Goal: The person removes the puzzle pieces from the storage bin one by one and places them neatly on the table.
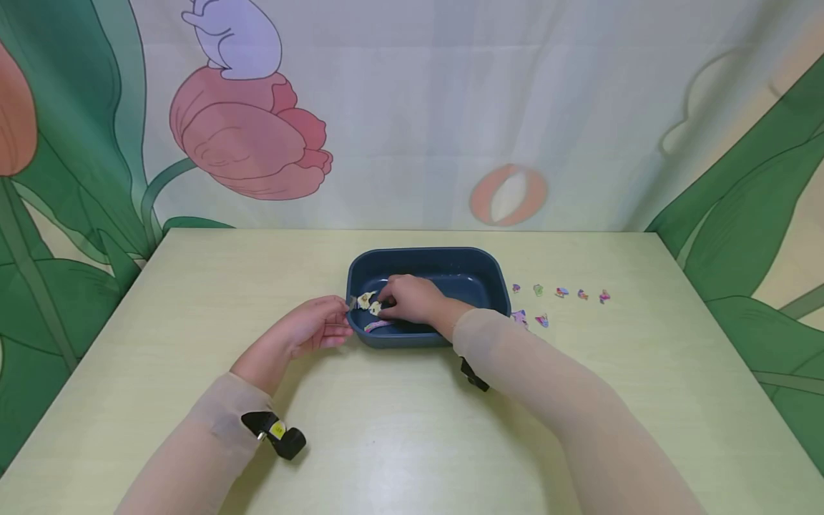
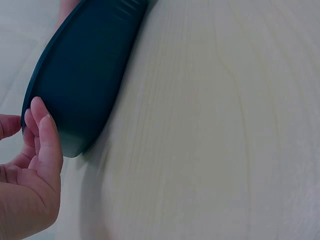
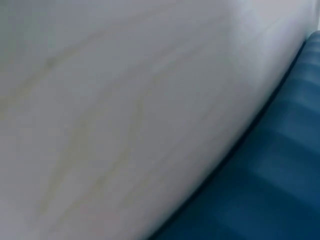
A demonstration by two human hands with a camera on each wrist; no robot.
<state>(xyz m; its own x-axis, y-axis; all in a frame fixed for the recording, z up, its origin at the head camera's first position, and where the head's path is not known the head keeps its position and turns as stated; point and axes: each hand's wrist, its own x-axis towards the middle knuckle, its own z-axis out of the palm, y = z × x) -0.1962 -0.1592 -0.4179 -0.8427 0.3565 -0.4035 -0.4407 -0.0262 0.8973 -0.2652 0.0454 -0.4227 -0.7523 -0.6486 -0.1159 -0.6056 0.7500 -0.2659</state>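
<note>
A dark blue plastic basin (image 1: 438, 342) stands on the table. Its left rim is held by my left hand (image 1: 320, 323), thumb on one side and fingers against the outer wall, as the left wrist view also shows. Over the right side of the basin reaches my right hand (image 1: 415, 299), its bent fingers down among small flat cutouts. Cream-coloured cutouts (image 1: 365, 300) lie at the basin's left end, close to those fingertips. Beside them is a pink and purple strip (image 1: 377, 325). Whether the right fingertips pinch a piece is hidden.
Right of the basin, small colourful cutouts (image 1: 561, 292) lie in a row on the pale wooden table (image 1: 399, 429). A purple cutout (image 1: 519, 317) and another small cutout (image 1: 543, 320) lie nearer. A printed curtain (image 1: 399, 114) hangs behind the table.
</note>
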